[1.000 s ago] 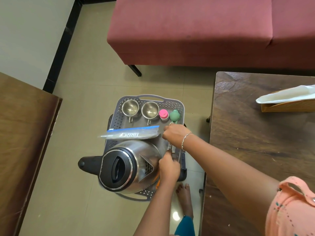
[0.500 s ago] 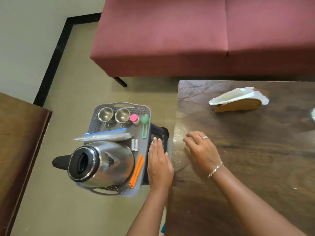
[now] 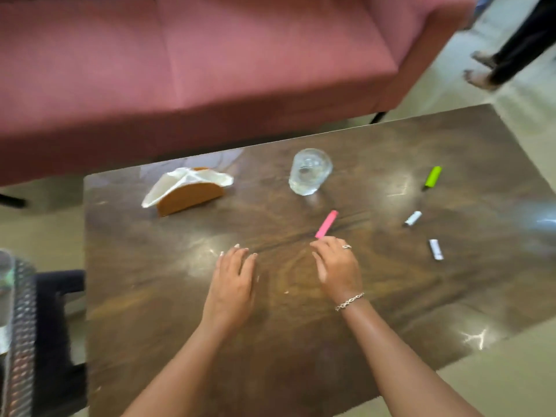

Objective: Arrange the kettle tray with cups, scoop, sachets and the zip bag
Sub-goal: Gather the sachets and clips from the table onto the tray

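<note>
Both my hands hover over the dark wooden table (image 3: 180, 296) with relaxed fingers, holding nothing. My left hand (image 3: 233, 278) is at centre. My right hand (image 3: 338, 267) is beside it, its fingertips just short of a pink sachet (image 3: 326, 224). A green sachet (image 3: 433, 176) lies far right. Two small white sachets (image 3: 413, 218) (image 3: 436, 253) lie right of my right hand. The grey perforated tray (image 3: 19, 341) shows only as a blurred edge at the far left; the kettle, cups, scoop and zip bag are out of view.
A clear drinking glass (image 3: 310, 171) stands at the table's back middle. A wooden napkin holder (image 3: 189, 194) with white napkins sits back left. A red sofa (image 3: 210, 70) runs behind the table. Another person's legs (image 3: 505, 55) are at top right. A dark stool (image 3: 57, 341) carries the tray.
The view swung right from the tray to the table. My left hand left the tray's edge and now hovers over the table. My right hand moved toward the pink sachet.
</note>
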